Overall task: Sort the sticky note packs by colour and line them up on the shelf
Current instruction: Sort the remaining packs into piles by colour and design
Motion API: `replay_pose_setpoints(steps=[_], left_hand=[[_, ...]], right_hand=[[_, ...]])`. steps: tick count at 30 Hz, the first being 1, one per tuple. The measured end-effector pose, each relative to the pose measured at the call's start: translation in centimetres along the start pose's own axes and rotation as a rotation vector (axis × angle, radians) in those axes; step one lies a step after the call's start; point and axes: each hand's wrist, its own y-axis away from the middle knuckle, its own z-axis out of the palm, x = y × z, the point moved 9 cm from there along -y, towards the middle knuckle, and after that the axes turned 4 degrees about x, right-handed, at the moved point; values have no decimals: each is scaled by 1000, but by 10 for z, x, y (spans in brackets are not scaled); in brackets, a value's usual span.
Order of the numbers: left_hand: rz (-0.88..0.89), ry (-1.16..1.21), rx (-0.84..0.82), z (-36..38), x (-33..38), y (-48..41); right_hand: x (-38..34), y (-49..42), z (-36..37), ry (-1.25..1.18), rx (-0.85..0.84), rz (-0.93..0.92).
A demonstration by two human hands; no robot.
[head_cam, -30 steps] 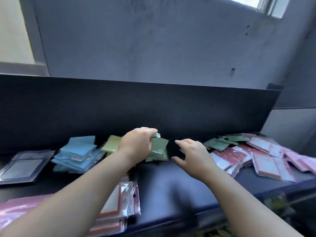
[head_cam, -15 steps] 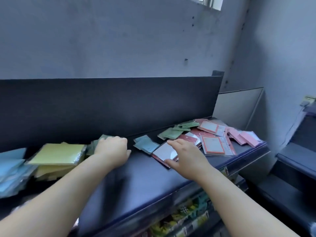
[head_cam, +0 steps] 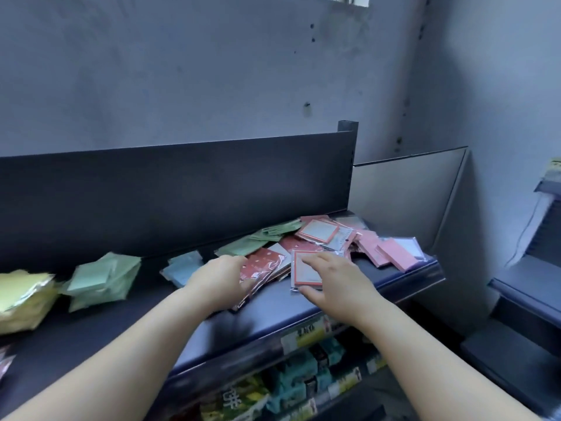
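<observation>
Toward 1 o'clock on shelf (head_cam: 273, 317): red patterned pack (head_cam: 262, 265) gripped by curled left hand (head_cam: 218, 281); orange-bordered pack (head_cam: 305, 270) pressed under flat right hand (head_cam: 337, 278). Reds best gathered together, neighbours undisturbed.

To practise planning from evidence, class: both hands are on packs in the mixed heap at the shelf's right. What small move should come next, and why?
Probably lift the red pack the left hand grips and set it right of the blue stack, starting a red group: the yellow stack and green stack already sit sorted, while reds lie mixed.
</observation>
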Motion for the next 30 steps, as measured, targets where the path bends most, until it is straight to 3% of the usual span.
replay_pose_setpoints(steps=[9,18,24,30], left_hand=[[-118,25,21,9,14,-26],[-229,-8,-132,28,-19,-92],[-174,26,-259,42,-30,-132],[-139,41,-247,38,-37,-145]], right_hand=[[52,-25,6,-35,-39,-10],[89,-80,20,-51,-19,81],[113,-117,22,11,-22,157],[120,-135,38,69,-151,215]])
